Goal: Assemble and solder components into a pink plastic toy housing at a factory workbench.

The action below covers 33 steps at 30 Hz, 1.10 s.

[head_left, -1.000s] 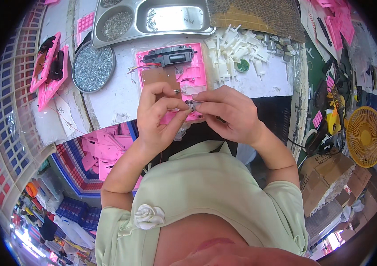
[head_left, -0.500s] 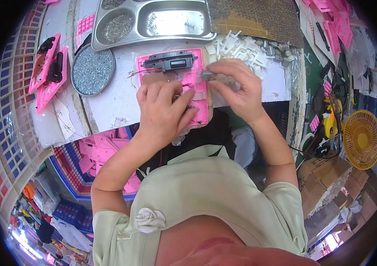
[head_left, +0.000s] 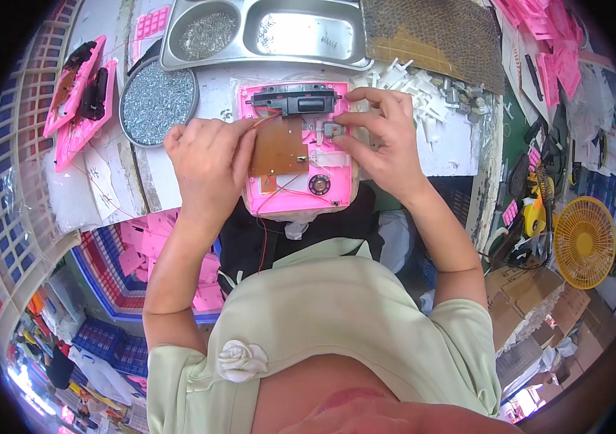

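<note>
A pink plastic housing lies before me, with a black mechanism across its far end. Inside it sit a brown circuit board and a round speaker. At the housing's left edge, my left hand pinches thin coloured wires running from the mechanism; their ends are hidden by the fingers. My right hand reaches over the right edge, thumb and fingers around a small grey block within the housing.
Beyond the housing stands a metal tray of small parts, with a round dish of screws on its left. White plastic pieces and grey blocks lie to the right. More pink housings lean at far left. A crate sits below the table edge.
My left hand has moved left off the housing onto the wires, uncovering the circuit board and speaker. My right hand stays at the grey block, now lower against the housing.
</note>
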Each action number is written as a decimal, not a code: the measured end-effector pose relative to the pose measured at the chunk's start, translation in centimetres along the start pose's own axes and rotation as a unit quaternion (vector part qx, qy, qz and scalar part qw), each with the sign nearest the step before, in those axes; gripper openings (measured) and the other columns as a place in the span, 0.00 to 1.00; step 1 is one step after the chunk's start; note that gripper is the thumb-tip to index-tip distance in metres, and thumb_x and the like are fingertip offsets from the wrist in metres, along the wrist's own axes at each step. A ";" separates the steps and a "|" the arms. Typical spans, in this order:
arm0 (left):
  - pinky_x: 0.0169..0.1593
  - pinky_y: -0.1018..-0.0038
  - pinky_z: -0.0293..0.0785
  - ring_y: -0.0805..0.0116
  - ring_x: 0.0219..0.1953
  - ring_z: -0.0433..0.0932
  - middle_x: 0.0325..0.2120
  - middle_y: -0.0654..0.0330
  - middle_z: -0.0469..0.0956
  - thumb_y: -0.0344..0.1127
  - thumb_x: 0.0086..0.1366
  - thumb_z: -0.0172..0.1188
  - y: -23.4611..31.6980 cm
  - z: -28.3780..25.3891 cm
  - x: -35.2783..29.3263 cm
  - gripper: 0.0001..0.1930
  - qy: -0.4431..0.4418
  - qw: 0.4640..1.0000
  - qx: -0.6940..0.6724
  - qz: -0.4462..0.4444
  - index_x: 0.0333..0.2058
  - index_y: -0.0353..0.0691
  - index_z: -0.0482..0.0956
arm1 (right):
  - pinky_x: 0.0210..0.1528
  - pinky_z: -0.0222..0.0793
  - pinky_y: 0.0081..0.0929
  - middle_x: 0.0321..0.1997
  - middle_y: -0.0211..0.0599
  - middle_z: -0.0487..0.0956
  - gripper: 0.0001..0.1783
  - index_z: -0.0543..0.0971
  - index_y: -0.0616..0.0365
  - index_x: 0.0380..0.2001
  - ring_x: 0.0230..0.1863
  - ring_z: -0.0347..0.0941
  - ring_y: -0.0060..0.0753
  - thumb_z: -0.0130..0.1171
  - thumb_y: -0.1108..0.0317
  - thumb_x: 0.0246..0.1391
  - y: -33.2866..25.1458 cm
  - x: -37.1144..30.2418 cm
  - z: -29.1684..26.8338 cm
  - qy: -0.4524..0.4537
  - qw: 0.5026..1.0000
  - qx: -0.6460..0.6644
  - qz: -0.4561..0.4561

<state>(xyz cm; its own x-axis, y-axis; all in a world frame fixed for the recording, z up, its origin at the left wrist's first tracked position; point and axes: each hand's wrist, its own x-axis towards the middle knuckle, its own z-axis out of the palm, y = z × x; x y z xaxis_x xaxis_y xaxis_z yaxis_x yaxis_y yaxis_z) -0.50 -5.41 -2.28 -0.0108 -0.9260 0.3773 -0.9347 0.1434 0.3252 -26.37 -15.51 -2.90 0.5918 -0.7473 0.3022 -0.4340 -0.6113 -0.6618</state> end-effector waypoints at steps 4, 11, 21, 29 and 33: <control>0.46 0.67 0.58 0.68 0.30 0.74 0.24 0.68 0.76 0.29 0.56 0.73 1.5 -0.3 0.1 0.09 0.056 0.997 -0.047 0.031 0.35 0.46 0.84 | 0.60 0.60 0.42 0.53 0.34 0.78 0.15 0.88 0.48 0.39 0.56 0.65 0.47 0.74 0.64 0.43 -0.4 0.2 -0.4 -0.024 0.999 -0.026 0.014; 0.43 0.65 0.57 0.68 0.29 0.74 0.24 0.68 0.75 0.31 0.51 0.73 1.4 0.5 -0.7 0.11 0.086 0.993 -0.072 0.041 0.33 0.47 0.81 | 0.60 0.61 0.43 0.54 0.34 0.78 0.17 0.88 0.46 0.40 0.57 0.65 0.49 0.75 0.63 0.42 -2.3 1.1 -1.4 -0.021 0.997 -0.051 0.052; 0.45 0.63 0.58 0.68 0.30 0.75 0.24 0.68 0.75 0.32 0.51 0.72 0.7 0.4 -0.7 0.12 0.082 0.993 -0.060 0.057 0.34 0.47 0.80 | 0.54 0.72 0.43 0.53 0.30 0.80 0.12 0.87 0.46 0.32 0.56 0.69 0.49 0.71 0.69 0.38 -4.0 5.9 3.6 -0.026 0.977 -0.051 -0.207; 0.49 0.61 0.57 0.68 0.33 0.75 0.27 0.69 0.74 0.32 0.51 0.72 0.0 0.4 -0.5 0.13 0.078 0.991 -0.074 0.075 0.36 0.47 0.80 | 0.50 0.73 0.41 0.53 0.30 0.82 0.11 0.86 0.52 0.29 0.56 0.70 0.48 0.72 0.70 0.36 -3.4 6.1 3.3 -0.036 0.974 -0.043 -0.222; 0.50 0.61 0.57 0.69 0.33 0.75 0.26 0.69 0.73 0.33 0.52 0.71 -0.6 0.5 -0.4 0.12 0.082 0.991 -0.066 0.085 0.36 0.48 0.80 | 0.52 0.73 0.41 0.52 0.30 0.82 0.09 0.85 0.55 0.27 0.55 0.71 0.47 0.71 0.70 0.37 -3.8 6.4 2.7 -0.061 0.974 -0.003 -0.218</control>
<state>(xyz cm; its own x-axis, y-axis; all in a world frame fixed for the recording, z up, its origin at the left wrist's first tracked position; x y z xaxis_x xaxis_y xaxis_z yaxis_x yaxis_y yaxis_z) -0.15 -5.29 -3.06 -0.0962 -0.8172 0.5682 -0.8699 0.3464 0.3510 -19.09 -17.24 -0.27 0.7967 -0.3804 0.4696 -0.1271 -0.8651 -0.4852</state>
